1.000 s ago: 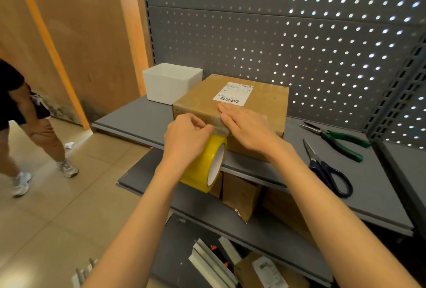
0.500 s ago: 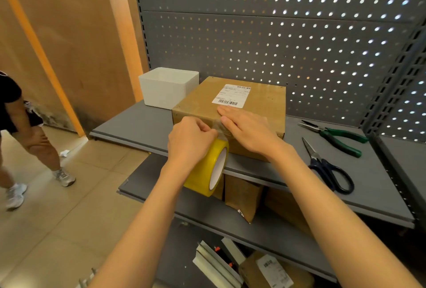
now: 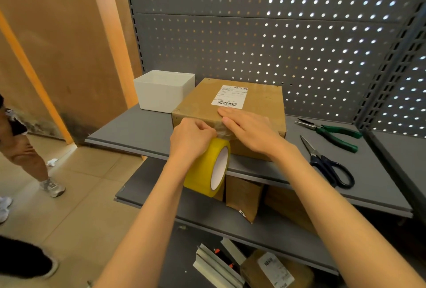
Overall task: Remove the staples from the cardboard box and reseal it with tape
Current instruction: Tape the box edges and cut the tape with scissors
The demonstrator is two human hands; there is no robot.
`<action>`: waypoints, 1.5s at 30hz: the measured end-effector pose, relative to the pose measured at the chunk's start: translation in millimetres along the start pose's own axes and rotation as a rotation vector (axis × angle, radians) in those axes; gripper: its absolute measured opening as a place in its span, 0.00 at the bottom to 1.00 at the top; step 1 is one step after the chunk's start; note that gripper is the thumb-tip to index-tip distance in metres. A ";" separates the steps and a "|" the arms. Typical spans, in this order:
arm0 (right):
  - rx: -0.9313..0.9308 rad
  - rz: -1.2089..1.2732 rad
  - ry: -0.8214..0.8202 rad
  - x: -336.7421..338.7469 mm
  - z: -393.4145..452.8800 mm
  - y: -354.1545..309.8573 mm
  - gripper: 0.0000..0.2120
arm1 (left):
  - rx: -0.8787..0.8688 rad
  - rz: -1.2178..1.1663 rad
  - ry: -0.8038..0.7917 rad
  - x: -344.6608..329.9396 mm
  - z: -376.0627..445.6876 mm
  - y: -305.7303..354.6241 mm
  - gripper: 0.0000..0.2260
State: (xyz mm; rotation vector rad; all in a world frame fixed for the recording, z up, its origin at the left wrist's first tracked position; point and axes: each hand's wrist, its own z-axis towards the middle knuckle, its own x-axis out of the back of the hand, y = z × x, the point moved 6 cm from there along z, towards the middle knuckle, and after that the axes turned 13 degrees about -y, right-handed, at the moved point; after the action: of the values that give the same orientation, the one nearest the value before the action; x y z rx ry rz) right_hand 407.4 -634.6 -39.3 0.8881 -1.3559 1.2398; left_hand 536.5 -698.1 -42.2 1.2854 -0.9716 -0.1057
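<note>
1. Cardboard box [image 3: 253, 103] at frame centre, on the upper grey shelf [image 3: 138, 130], directly ahead of both hands; white label on its top, long top face running away toward the pegboard [image 3: 253, 45].
2. Yellow tape roll [image 3: 207, 167] just below and in front of the box's near edge, hanging past the shelf lip, core turned toward frame right.
3. Right hand [image 3: 251, 130] flat, fingers straight, pressing the clear tape strip [image 3: 222, 129] onto the box's near top edge; nearer the box of the two.
4. Left hand [image 3: 191, 137] curled round the roll's top, touching the strip, close beside the right.
5. Likely next: pulling the roll down the front face, in line with the strip.
6. Scissors [image 3: 327, 165] and green-handled pliers [image 3: 332, 133] lying at frame right, well apart from the hands.
</note>
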 end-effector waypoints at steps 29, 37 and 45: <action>-1.016 0.043 -0.141 4.9 -139.2 122.8 0.19 | -0.044 -0.043 -0.007 -2.9 4.7 -4.1 0.05; -0.992 0.128 -0.022 12.7 -140.8 126.4 0.11 | -0.043 -0.051 -0.009 -3.9 3.7 -4.7 0.05; -0.399 0.360 0.450 65.0 -125.2 76.5 0.10 | -0.042 -0.052 -0.002 -6.2 1.4 -4.2 0.05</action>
State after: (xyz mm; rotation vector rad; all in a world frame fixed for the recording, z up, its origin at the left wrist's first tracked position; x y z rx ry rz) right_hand 348.4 -490.2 -1.5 0.0744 -1.3540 1.2756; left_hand 533.6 -697.0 -49.2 1.2720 -0.9337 -0.1667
